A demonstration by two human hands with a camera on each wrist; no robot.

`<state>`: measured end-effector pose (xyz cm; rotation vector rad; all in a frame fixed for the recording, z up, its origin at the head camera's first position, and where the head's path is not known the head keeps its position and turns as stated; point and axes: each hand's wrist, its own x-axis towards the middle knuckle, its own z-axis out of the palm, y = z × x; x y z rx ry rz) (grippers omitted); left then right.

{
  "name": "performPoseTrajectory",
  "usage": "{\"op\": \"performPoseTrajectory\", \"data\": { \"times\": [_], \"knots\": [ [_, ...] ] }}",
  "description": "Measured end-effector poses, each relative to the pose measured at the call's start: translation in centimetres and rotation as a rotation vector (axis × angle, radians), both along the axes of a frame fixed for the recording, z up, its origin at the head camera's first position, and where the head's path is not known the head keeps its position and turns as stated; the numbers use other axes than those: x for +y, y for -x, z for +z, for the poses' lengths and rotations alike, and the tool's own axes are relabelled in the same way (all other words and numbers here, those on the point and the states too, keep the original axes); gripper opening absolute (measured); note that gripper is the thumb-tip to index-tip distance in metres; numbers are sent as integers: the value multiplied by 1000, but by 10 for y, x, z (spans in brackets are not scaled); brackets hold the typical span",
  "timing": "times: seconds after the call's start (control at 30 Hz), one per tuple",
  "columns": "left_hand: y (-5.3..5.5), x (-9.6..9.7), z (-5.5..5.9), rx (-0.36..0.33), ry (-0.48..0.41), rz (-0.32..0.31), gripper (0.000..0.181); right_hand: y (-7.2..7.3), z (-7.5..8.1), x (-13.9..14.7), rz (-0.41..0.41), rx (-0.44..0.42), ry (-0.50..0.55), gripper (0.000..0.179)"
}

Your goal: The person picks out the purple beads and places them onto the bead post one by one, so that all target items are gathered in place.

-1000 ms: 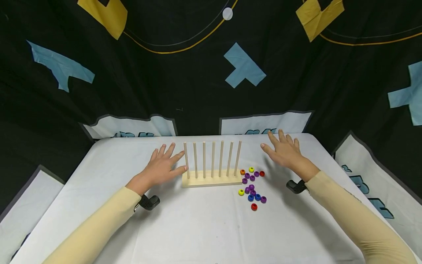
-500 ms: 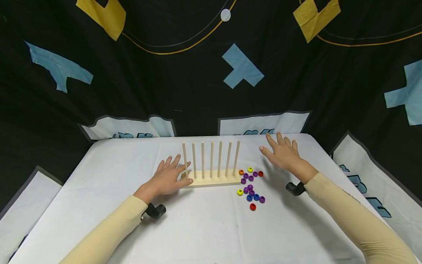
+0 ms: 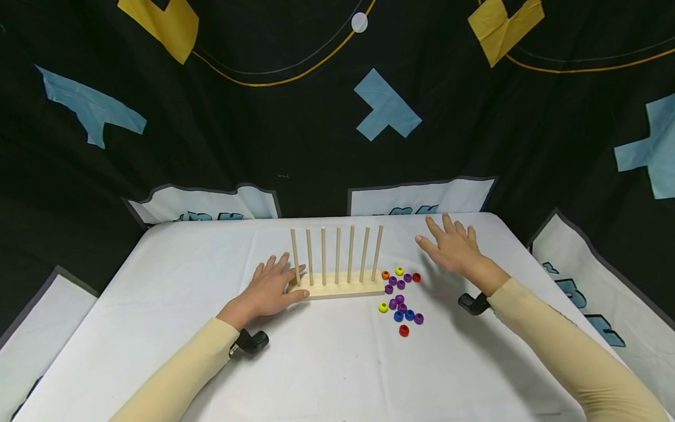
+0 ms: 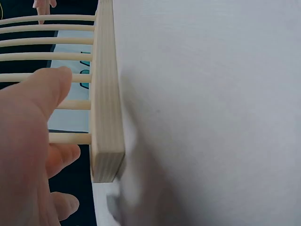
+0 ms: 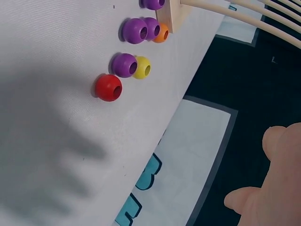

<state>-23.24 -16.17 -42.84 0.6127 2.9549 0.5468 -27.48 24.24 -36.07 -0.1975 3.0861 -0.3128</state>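
A pale wooden rack stands on the white table, with a row of several upright bare pegs. My left hand is at its left end, the thumb in front and the fingers spread behind the leftmost peg. In the left wrist view, the left thumb overlaps the pegs beside the base. My right hand hovers right of the rack with fingers spread, holding nothing. Between that hand and the rack lie loose round beads: red, blue, yellow, orange and several purple.
A white cloth covers the table. Behind its far edge hangs a black curtain with blue and yellow patches. The right hand's shadow falls on the cloth near a red bead.
My left hand has moved right and down to the rack's left end. The right hand has barely moved, and the rack and beads stay in place.
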Motion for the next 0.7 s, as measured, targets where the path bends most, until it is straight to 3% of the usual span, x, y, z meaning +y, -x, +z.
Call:
{"op": "performPoseTrajectory", "data": {
  "times": [0.4, 0.7],
  "knots": [
    [1, 2, -14, -1, -22, 2, 73, -1, -3, 5, -2, -8, -6, 78],
    [4, 0, -22, -4, -75, 25, 68, 0, -5, 7, -10, -14, -12, 78]
  ]
}}
